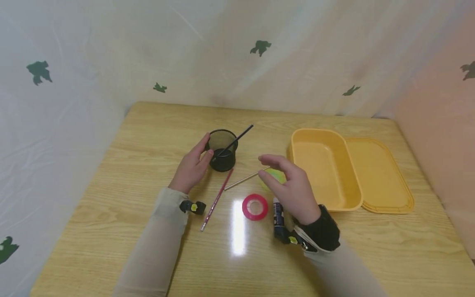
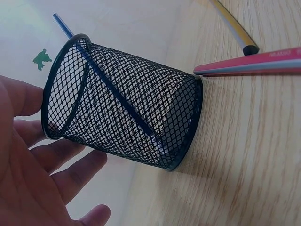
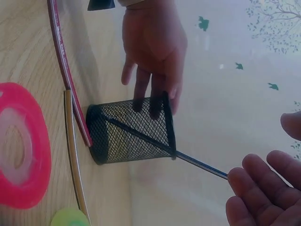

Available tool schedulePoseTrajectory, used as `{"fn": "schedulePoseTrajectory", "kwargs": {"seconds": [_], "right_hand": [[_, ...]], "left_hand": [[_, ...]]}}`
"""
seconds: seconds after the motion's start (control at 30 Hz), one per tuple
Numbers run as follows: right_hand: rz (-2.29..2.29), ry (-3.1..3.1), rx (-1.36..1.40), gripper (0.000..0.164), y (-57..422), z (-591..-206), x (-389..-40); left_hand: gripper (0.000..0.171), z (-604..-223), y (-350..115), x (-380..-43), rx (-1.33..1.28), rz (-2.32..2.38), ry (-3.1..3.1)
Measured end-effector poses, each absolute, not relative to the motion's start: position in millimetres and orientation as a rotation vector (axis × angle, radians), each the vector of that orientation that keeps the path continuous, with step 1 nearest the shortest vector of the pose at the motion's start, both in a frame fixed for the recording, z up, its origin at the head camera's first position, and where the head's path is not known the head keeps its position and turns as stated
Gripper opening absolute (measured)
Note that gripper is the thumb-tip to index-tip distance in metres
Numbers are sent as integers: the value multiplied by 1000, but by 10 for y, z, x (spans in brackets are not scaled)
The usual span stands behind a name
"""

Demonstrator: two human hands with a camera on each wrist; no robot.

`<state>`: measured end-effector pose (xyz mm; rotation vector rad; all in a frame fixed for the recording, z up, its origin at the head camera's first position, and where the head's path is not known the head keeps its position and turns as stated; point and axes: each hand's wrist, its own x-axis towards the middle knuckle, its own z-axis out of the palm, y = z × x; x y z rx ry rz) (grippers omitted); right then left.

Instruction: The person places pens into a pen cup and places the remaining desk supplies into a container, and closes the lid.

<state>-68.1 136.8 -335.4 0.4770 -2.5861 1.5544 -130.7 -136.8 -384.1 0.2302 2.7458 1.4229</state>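
Left hand (image 1: 191, 169) grips a black cylindrical mesh cup (image 1: 224, 163); right hand (image 1: 291, 189) hovers, thumb apart. Pale green-flecked sheeting (image 1: 208, 49) backs the wood-grained bench (image 1: 159, 136).

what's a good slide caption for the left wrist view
Left hand at the rim of a black mesh cup, one dark pencil leaning inside.

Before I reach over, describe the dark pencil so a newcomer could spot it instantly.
On the wooden table, look left of the yellow box for the black mesh cup. The dark pencil leans inside it, one end sticking out past the rim. Unlike the pink pencil and gold pencil, which lie on the table, it is the only one in the cup.
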Motion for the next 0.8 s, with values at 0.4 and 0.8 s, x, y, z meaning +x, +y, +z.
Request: {"fn": "schedulePoseTrajectory", "kwargs": {"seconds": [0.4,0.8], "right_hand": [[1579,-2565,469,31,1462,-3473,-556],[1606,-2630,489,33,1313,-3609,-551]], "left_hand": [[58,-3848,-1367,-1321,233,1430,2742],[58,-3838,-1371,-1327,224,1426,2742]]}}
